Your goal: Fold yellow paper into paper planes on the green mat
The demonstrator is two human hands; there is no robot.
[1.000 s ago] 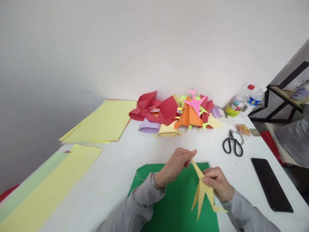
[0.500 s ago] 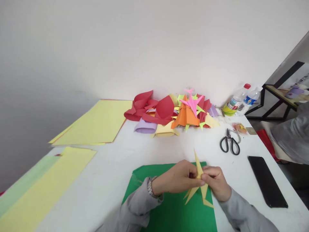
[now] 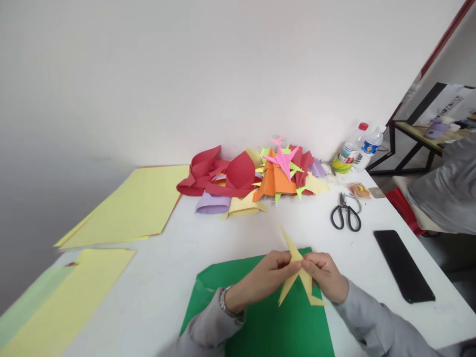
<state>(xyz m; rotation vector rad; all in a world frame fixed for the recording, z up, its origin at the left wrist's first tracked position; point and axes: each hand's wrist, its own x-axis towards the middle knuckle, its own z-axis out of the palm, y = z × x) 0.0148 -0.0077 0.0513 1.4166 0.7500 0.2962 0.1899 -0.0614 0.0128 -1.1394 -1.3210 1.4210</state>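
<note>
Both hands pinch a pale yellow folded paper figure point(image 3: 305, 280) with long pointed limbs, held above a green sheet point(image 3: 278, 327). My left hand point(image 3: 266, 277) grips its middle from the left, thumb across the front. From the right, my right hand point(image 3: 325, 275) closes on the same middle part, its thumb close to the left thumb. One point of the figure rises up and to the left; other points hang below the hands, the right one bent outward at its tip. The fingertips behind the paper are hidden.
Yellow paper sheets point(image 3: 130, 208) lie at the left. By the wall sits a pile of folded paper with an orange piece point(image 3: 275, 181) and a pink one point(image 3: 283, 161). Scissors point(image 3: 346, 213), a black phone point(image 3: 403, 265) and two bottles point(image 3: 349, 151) are at the right. Another person's grey sleeve point(image 3: 446, 188) shows beyond.
The view has shifted a little to the right. The yellow figure has been turned in the fingers, its upper point now leaning further left and its lower limbs spread flatter. Both hands still hold it.
</note>
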